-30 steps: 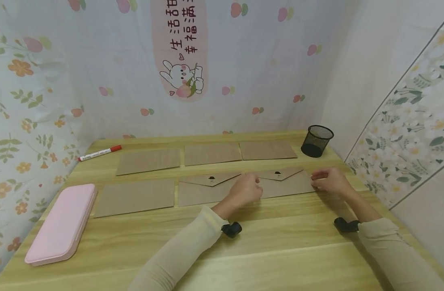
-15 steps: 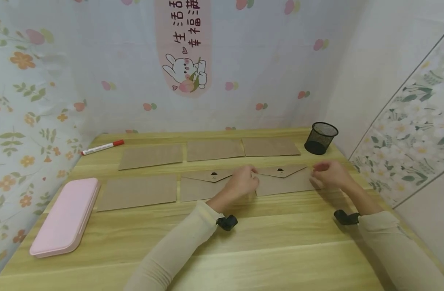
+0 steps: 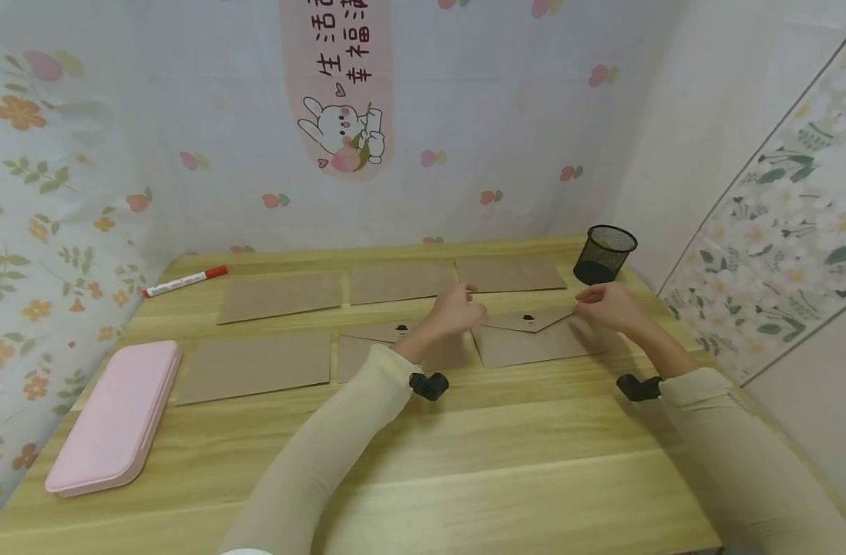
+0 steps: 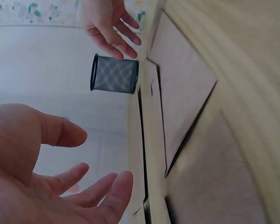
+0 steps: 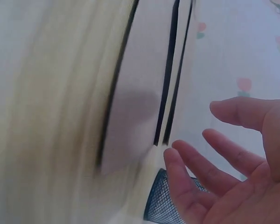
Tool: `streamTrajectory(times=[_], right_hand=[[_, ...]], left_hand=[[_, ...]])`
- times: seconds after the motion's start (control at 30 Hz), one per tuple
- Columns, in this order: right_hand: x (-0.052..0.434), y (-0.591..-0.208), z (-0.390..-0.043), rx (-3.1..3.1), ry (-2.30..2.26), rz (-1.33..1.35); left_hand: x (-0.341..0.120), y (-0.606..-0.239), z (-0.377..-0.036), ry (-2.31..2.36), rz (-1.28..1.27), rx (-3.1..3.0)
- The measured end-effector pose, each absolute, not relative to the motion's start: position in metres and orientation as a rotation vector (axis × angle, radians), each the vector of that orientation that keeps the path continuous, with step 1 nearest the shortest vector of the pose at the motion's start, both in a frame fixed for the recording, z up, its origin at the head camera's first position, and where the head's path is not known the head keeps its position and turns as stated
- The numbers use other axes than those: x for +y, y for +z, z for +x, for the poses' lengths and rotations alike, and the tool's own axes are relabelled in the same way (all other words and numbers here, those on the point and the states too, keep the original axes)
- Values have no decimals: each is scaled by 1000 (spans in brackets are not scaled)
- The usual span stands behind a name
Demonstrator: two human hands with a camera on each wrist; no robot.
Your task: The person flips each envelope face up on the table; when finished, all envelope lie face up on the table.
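Observation:
My left hand [image 3: 454, 312] hovers over the gap between two brown paper envelopes with flaps, its fingers loosely bent and holding nothing. In the left wrist view, that hand's thumb and fingers [image 4: 119, 193] are well apart. Under its wrist lies the middle front envelope [image 3: 451, 351], partly covered in the head view. The right front envelope [image 3: 527, 347] lies flat, its pointed flap marked with a small black hat. Above this envelope's right end is my right hand [image 3: 612, 307]. Seen from the right wrist, its thumb and fingers [image 5: 196, 163] are spread with nothing between them.
Front left lies a plain brown envelope [image 3: 263, 366]; behind are three more, left [image 3: 280, 295], middle [image 3: 402, 281] and right [image 3: 509, 274]. A black mesh pen cup [image 3: 605, 254], a red-capped marker [image 3: 186, 281] and a pink case [image 3: 114, 420] stand or lie around them.
Both hands have risen off the right front envelope and shifted toward the back of the table. The envelopes stay in place, while the head view has shifted slightly.

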State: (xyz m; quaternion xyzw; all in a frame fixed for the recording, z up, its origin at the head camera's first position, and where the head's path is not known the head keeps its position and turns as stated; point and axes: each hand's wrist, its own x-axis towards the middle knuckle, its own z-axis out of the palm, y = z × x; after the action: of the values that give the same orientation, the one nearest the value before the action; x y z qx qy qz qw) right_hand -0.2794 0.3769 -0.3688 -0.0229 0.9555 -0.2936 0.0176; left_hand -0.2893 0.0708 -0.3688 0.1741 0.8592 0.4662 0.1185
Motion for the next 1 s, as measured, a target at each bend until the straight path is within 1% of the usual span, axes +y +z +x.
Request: streamTrajectory(times=[0.3,0.53,0.63,0.83,1.0], right_hand=[[366,-363,-306,2890,-962,25],[362,-358,-329,2877,-1000,77],[360,-359,-338,2912,-971,80],[362,-364,-352,2950,-957,88],[369,-370,-359,2883,-965,130]], left_hand=[[86,-370,-323,1385,405,2406],[87,-360,-349,1484,311,2310],[85,-360,-355,1514,259,2279],[82,-368,-362,1597,250,2244],[90,-375,-375,1590,230,2258]])
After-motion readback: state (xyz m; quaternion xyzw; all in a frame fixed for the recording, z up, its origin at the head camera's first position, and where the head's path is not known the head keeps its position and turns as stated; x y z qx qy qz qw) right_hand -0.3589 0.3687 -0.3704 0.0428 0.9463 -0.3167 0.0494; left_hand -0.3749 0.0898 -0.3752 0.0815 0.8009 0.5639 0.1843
